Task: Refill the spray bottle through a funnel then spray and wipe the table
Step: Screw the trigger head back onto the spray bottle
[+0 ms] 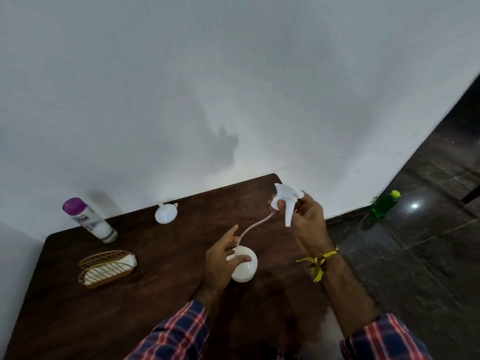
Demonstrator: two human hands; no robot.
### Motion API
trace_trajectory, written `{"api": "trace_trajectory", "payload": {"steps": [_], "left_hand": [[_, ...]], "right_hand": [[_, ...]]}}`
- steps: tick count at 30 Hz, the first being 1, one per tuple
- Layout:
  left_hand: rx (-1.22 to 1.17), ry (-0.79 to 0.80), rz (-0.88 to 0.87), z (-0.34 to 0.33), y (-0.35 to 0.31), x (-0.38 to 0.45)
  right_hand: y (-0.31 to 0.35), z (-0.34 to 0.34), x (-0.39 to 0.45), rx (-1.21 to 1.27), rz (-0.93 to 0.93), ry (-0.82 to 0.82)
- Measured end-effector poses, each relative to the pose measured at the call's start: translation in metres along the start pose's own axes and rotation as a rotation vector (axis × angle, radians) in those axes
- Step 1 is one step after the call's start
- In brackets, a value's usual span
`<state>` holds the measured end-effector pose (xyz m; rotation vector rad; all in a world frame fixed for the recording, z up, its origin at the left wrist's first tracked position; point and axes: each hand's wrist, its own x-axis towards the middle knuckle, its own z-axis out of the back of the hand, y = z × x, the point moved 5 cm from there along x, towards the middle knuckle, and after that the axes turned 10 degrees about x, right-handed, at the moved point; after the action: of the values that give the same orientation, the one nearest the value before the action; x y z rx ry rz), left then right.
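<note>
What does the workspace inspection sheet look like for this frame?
Surface: dark wooden table set against a white wall; no spill seen.
Job's things: white spray bottle upright, open; spray head lifted off, its tube curving down toward the bottle's neck. White funnel upside down near the wall. Purple-capped refill bottle upright, partly full. Wire holder with white cloth.
Clutter: nothing seen.
Hands: left hand grips the bottle's neck; right hand holds the spray head.
Cables: nothing seen.
Surroundings: green bottle on dark tiled floor.
</note>
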<state>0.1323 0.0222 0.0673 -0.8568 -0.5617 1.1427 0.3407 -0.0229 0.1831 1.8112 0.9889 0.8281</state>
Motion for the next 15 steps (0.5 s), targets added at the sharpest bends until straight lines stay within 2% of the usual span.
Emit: {"api": "trace_trajectory", "payload": {"steps": [5, 9, 15], "left_hand": [[0.142, 0.016, -0.045, -0.014, 0.008, -0.006], [0.024, -0.013, 0.057, -0.015, 0.013, -0.007], [0.021, 0.01, 0.125, -0.018, 0.029, -0.001]], "right_hand": [[-0.028, -0.017, -0.013, -0.174, -0.098, 0.114], [-0.073, -0.028, -0.03, -0.176, -0.19, 0.109], [-0.112, -0.032, -0.051, -0.26, -0.23, 0.189]]}}
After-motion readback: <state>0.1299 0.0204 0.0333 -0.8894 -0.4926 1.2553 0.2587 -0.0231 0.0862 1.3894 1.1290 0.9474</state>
